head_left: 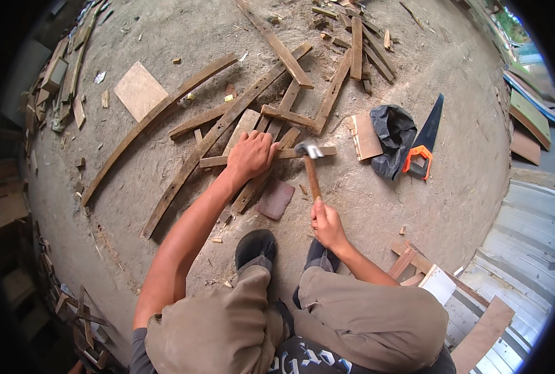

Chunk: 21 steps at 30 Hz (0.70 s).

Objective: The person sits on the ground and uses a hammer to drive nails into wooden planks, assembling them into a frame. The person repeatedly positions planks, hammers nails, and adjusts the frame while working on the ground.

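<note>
My left hand (251, 154) is closed over a short wooden batten (290, 153) that lies across other lumber on the ground. In my right hand (327, 223) is a claw hammer (313, 174), gripped by its wooden handle. Its metal head is at the batten, right of my left hand, and slightly blurred; whether it touches the wood I cannot tell. Beneath and around the batten are a pale board (242, 131) and a long weathered plank (227, 121). A flat reddish slab (275, 200) rests just in front of my feet.
To the right lie a handsaw (424, 146) with an orange handle, a black plastic bag (392, 140) and a plywood piece (368, 136). Loose battens (336, 90) spread beyond my hands. A square panel (140, 91) lies far left. Corrugated metal sheeting (523, 243) borders the right.
</note>
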Available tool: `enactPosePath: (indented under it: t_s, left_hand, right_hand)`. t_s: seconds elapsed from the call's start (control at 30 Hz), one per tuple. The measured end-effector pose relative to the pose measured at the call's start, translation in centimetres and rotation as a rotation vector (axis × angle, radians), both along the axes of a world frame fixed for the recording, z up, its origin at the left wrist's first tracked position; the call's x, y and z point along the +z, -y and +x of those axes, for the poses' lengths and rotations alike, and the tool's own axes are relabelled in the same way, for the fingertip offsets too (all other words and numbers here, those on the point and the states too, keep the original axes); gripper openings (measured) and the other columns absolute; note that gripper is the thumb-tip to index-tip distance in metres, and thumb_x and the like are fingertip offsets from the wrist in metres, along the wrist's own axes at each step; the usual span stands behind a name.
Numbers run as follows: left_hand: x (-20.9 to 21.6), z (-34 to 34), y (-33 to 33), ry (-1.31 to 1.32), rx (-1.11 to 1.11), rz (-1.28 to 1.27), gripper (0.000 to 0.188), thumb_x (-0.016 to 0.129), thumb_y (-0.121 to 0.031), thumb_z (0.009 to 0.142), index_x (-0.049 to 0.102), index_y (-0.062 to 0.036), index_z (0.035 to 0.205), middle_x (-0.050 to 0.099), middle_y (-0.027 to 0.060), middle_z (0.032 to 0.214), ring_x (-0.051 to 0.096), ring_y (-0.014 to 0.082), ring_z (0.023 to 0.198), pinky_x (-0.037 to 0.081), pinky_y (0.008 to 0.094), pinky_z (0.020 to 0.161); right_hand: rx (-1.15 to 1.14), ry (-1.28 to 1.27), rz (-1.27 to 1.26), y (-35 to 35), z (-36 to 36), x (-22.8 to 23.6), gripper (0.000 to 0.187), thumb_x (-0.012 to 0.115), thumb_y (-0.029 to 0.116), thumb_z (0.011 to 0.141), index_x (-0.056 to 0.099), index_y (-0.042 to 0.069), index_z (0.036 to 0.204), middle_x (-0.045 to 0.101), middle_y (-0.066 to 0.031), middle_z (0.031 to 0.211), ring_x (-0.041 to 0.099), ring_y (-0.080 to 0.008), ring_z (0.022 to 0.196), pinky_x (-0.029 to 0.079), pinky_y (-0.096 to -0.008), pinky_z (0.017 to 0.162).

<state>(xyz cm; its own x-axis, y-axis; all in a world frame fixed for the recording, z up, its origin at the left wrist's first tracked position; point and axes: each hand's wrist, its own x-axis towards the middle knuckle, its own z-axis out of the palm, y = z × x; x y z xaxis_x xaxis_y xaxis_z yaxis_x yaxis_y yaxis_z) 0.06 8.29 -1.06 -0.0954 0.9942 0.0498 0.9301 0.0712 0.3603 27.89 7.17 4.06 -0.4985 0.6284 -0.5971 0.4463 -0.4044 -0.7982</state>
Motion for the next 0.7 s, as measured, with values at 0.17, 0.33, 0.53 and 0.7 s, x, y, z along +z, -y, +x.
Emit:
enactPosePath:
  t_s: [0.17,0.33,0.53,0.7]
  left_hand:
    - [-0.2,-0.1,0.8,-0.024,0.005,0.006,0.034,0.041,-0.036,0.102,0.051,-0.0066,0.088,0.060,0.0124,0.083,0.055,0.0296,0.086,0.038,0.0402,0.079]
    - [-0.2,-0.1,0.5,-0.005,0.009,-0.032,0.034,0.040,-0.036,0.102,0.051,-0.0075,0.087,0.059,0.0123,0.083,0.055,0.0290,0.087,0.038,0.0403,0.078]
    - [-0.4,-0.1,0.3,0.033,0.032,0.002,0.033,0.039,-0.035,0.102,0.051,-0.0076,0.088,0.060,0.0126,0.083,0.056,0.0290,0.088,0.038,0.0405,0.078]
    - [0.0,-0.3,0.3,0.034,0.034,-0.015,0.032,0.040,-0.034,0.102,0.051,-0.0071,0.089,0.061,0.0132,0.083,0.056,0.0294,0.089,0.039,0.0405,0.080]
  right_hand:
    - [-0.214,-0.431,-0.033,-2.0,-0.8,9.3,0.053,0.037,0.056,0.100,0.044,0.005,0.087,0.041,0.0002,0.062,0.037,-0.0062,0.049,0.032,-0.0207,0.042]
    - [-0.146,-0.701,0.352,-2.3,-2.2,9.1,0.062,0.039,0.065,0.095,0.041,0.003,0.087,0.039,0.0005,0.060,0.032,-0.0049,0.046,0.027,-0.0215,0.040]
    - [0.018,-0.095,0.072,-0.6,-0.5,2.1,0.055,0.036,0.053,0.102,0.047,0.002,0.083,0.039,0.0013,0.058,0.038,-0.0063,0.051,0.031,-0.0218,0.046]
    - [-0.063,-0.485,0.049,-1.2,-1.4,10.5,0.055,0.039,0.057,0.099,0.046,0.002,0.093,0.040,0.0014,0.062,0.036,-0.0031,0.050,0.030,-0.0189,0.044]
